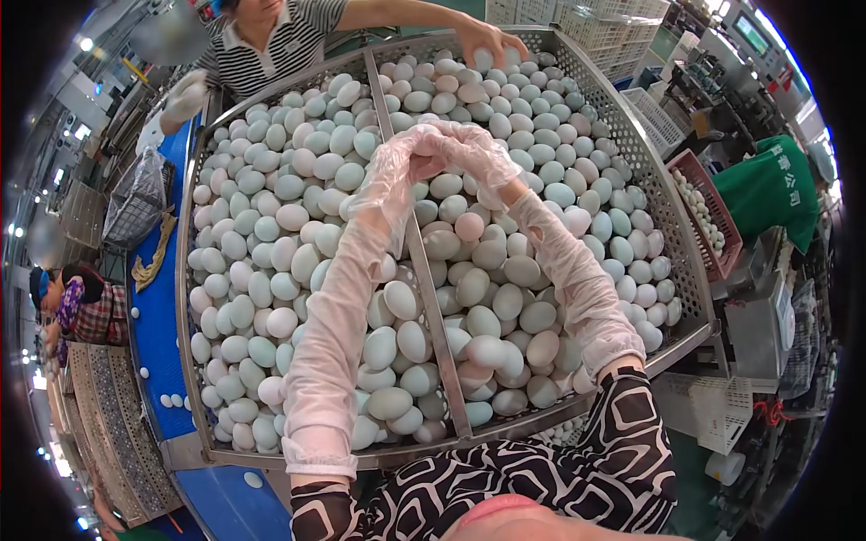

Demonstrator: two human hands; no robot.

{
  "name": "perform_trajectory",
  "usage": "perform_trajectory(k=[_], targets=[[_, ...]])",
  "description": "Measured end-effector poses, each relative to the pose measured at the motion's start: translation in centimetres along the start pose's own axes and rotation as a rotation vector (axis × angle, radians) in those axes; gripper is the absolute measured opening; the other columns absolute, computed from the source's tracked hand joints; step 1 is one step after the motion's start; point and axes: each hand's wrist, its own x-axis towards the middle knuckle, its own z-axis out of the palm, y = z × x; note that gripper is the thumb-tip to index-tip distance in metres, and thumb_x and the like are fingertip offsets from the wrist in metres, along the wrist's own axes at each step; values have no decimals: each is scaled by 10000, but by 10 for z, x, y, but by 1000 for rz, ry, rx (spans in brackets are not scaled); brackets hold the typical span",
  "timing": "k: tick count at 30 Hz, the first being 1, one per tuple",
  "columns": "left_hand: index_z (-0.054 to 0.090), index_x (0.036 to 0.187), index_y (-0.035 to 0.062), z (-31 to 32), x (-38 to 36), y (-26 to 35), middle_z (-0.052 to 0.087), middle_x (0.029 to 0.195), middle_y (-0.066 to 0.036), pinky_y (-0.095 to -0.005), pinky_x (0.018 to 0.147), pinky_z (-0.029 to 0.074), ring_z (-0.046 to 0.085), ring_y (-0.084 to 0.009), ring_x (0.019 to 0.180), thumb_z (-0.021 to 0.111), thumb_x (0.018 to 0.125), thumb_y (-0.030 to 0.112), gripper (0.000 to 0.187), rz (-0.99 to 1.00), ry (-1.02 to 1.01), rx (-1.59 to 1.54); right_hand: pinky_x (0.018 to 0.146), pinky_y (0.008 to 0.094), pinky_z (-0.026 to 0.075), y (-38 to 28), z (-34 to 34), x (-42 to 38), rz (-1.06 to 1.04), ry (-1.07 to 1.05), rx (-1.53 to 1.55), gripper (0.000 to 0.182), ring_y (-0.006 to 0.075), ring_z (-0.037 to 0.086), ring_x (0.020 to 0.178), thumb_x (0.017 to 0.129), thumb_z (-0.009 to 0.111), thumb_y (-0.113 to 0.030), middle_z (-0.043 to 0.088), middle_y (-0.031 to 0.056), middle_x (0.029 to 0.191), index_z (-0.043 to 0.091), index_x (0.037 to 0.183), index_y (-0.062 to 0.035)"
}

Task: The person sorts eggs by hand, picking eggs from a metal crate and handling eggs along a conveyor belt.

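My left hand (403, 165), in a clear plastic glove, is raised over a metal bin's divider bar (417, 257). Touching it at the fingers is my gloved right hand (474, 153), just right of the bar. Both hands are closed, with fingers curled inward; whatever lies inside them is hidden. Below and around them are heaped pale green, white and pinkish eggs (469, 226), filling both sections of the perforated metal bin (663, 207). Translucent sleeves cover both my forearms.
Across the bin, a co-worker in a striped shirt (271, 45) reaches a hand (487, 41) onto the eggs. A blue belt (158, 316) with a few eggs runs along the left. White crates (613, 32) and a red egg crate (722, 257) stand at the right.
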Motion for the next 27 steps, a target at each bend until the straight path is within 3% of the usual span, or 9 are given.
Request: perform_trajectory(k=[5, 6, 10, 13, 14, 21, 22, 25, 27], targets=[[642, 1240, -45, -23, 25, -5, 706, 1180, -158, -331, 861, 638, 731, -246, 1044, 561, 1036, 325, 430, 85, -127, -17, 911, 298, 545, 13, -16, 8, 11, 63, -2, 479, 137, 706, 965, 997, 666, -369, 754, 52, 1099, 681, 1331, -27], [641, 1189, -48, -20, 27, -5, 711, 1129, -174, -317, 801, 650, 744, -263, 962, 603, 1026, 344, 426, 115, 77, -24, 903, 298, 548, 12, -21, 6, 18, 64, 28, 472, 138, 709, 960, 998, 662, -361, 756, 57, 1098, 682, 1330, -26], [645, 1058, -48, -31, 44, 0, 711, 925, -149, -297, 652, 643, 724, -257, 736, 713, 979, 299, 362, 27, 276, -169, 873, 298, 561, 29, -56, 8, 50, 190, -59, 445, 145, 723, 942, 1001, 649, -328, 761, 76, 1096, 682, 1325, -24], [635, 1101, -41, -67, 64, -17, 710, 986, -162, -301, 693, 653, 739, -265, 836, 726, 976, 332, 404, -3, 200, -204, 850, 298, 571, 48, -89, 7, 116, 303, -203, 426, 150, 734, 929, 1004, 639, -303, 766, 90, 1095, 683, 1321, -22], [642, 1063, -58, -51, 58, -21, 705, 937, -170, -315, 660, 652, 741, -287, 786, 724, 974, 283, 362, 90, 158, -250, 842, 298, 574, 53, -98, 4, 142, 304, -247, 419, 152, 737, 925, 1005, 636, -295, 767, 94, 1094, 683, 1320, -22], [641, 1131, -69, -58, 66, -1, 698, 1059, -180, -333, 776, 675, 726, -302, 929, 772, 930, 211, 369, 135, 216, -169, 819, 325, 590, 70, -109, -18, 323, -17, -640, 438, 180, 757, 872, 829, 754, -312, 783, 112, 1062, 772, 1203, -86], [695, 1116, -50, -65, 76, -7, 689, 1031, -155, -355, 765, 658, 714, -277, 938, 783, 878, 153, 324, 185, 239, -207, 832, 323, 587, 59, -106, -30, 195, -60, -754, 473, 188, 748, 916, 807, 768, -313, 780, 108, 1055, 763, 1219, -81], [680, 1148, -48, -74, 78, 7, 671, 1064, -159, -358, 767, 658, 706, -277, 924, 772, 903, 183, 349, 159, 302, -140, 884, 327, 571, 46, -104, -39, 201, -168, -725, 511, 182, 725, 946, 761, 796, -259, 775, 86, 1045, 754, 1244, -97], [655, 1191, -61, -95, 87, 6, 667, 1101, -166, -361, 803, 655, 696, -280, 968, 769, 923, 204, 394, 229, 241, 88, 915, 373, 566, 37, -97, -49, 187, -215, -792, 579, 251, 714, 1002, 753, 786, -282, 758, 102, 1117, 715, 1308, -133]])
